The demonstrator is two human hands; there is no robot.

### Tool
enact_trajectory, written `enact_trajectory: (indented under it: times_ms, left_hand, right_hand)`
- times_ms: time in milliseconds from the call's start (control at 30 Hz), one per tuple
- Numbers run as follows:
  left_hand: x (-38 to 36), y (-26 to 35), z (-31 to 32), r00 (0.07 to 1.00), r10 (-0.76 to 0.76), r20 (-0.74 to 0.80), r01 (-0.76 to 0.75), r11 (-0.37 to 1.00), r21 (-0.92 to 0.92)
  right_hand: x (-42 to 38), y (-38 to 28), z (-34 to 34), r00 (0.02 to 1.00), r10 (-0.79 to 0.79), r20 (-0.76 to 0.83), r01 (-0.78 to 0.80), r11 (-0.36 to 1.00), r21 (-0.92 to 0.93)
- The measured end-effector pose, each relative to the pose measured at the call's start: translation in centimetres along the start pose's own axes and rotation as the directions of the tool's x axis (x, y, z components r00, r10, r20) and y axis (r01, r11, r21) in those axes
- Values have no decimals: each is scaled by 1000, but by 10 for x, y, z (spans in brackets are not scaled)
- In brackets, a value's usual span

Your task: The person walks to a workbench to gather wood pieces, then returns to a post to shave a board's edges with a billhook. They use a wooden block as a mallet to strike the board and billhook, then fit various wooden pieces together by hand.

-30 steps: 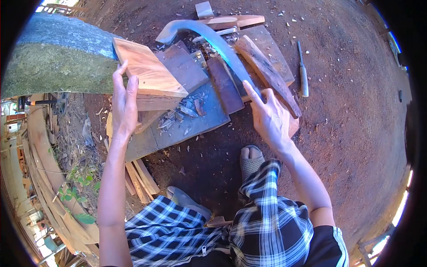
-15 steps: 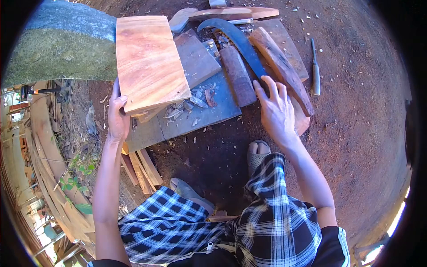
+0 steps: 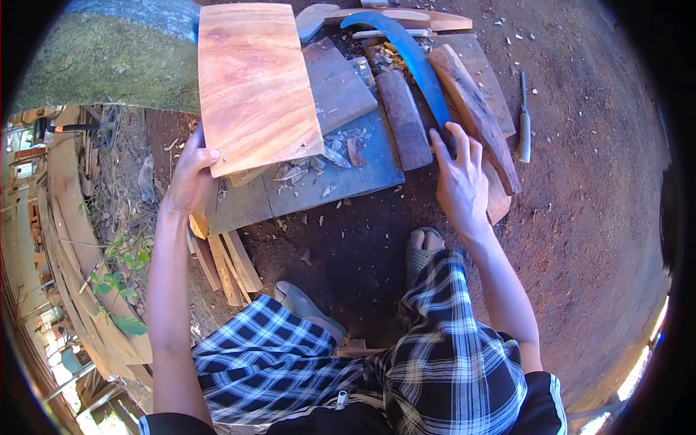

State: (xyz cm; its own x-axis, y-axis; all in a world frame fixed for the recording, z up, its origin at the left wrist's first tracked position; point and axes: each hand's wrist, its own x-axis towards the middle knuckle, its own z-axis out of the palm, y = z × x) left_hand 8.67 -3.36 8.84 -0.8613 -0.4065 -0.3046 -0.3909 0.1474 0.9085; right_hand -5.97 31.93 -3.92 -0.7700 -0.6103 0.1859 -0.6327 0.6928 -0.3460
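A smooth reddish-brown wooden board (image 3: 257, 87) is tilted up at the left. My left hand (image 3: 192, 170) grips its lower left corner, thumb on the face and fingers behind. Toward the right, a long curved machete-like blade (image 3: 407, 51) lies among wood pieces, its tip pointing away. My right hand (image 3: 464, 185) is over its near end, fingers bent and apart on either side of the dark handle; firm contact is hard to make out. Beside that hand lie a short dark wood block (image 3: 404, 123) and a longer rough billet (image 3: 475, 112).
A low plank surface (image 3: 326, 188) carries wood chips and another board (image 3: 337, 87). A thin tool with a pale handle (image 3: 524, 134) lies on the dirt at right. Wood strips (image 3: 228, 268) lie below left. A large grey-green rounded mass (image 3: 123, 61) stands behind the board.
The view has shifted slightly. The board in my left hand has risen a little and moved away. My right hand stays at the near end of the curved blade.
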Motion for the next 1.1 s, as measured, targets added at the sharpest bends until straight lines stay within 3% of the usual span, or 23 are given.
enact_trajectory:
  times_ms: [33,100,167,233,367,433,500,567,667,700,767,833,900,933,1000,1033,1100]
  left_hand:
    - [0,4,-2,1000,-3,-10,3,1000,1]
    - [1,15,-3,983,-181,10,179,975,131]
    - [6,15,10,975,-197,-99,213,961,179]
    - [8,14,15,982,-159,-104,163,986,30]
    - [-17,12,31,988,-121,-98,124,992,20]
    - [-37,10,46,980,-140,-143,131,989,-71]
    - [-58,10,60,982,-34,-186,-31,942,-334]
    - [-77,-4,68,976,-57,-209,-36,908,-417]
    - [-107,-12,95,946,-152,-286,-109,682,-724]
    - [-112,-13,102,947,-145,-288,-116,682,-722]
    - [-119,-21,111,942,-199,-271,-146,482,-864]
    - [-110,-31,112,939,-216,-269,-150,448,-881]
    - [-89,-41,110,945,-260,-199,-128,267,-955]
    - [-77,-41,110,946,-250,-206,-137,266,-954]
    - [-48,-37,112,962,-272,-31,-32,3,-999]
    - [-34,-33,116,964,-263,-23,-24,0,-1000]
    - [-6,-25,124,968,-249,44,2,-166,-986]
  right_hand:
    - [0,-1,-1,1000,10,5,-9,1000,-15]
    - [0,-1,1,1000,5,10,-4,1000,-18]
    - [-1,2,5,999,-14,-32,12,999,-52]
    - [-1,2,7,999,-18,-31,17,999,-50]
    - [-5,4,12,999,-6,-48,3,999,-48]
    - [-6,6,16,998,-11,-63,8,999,-42]
    - [-7,8,19,994,-30,-104,26,999,-42]
    - [-8,9,19,996,-28,-89,26,999,-21]
    - [-7,8,17,995,-19,-99,19,1000,1]
    - [-7,7,17,994,-18,-111,18,1000,0]
    - [-6,6,15,992,-27,-121,27,1000,3]
    - [-5,6,14,993,-31,-117,31,1000,-1]
    - [-5,6,12,992,-45,-116,43,999,-16]
    - [-4,5,11,993,-46,-110,42,999,-32]
    - [-4,5,8,995,-40,-89,39,999,-12]
    - [-4,6,7,998,-27,-52,27,1000,9]
    - [-5,5,4,1000,-4,-22,5,999,36]
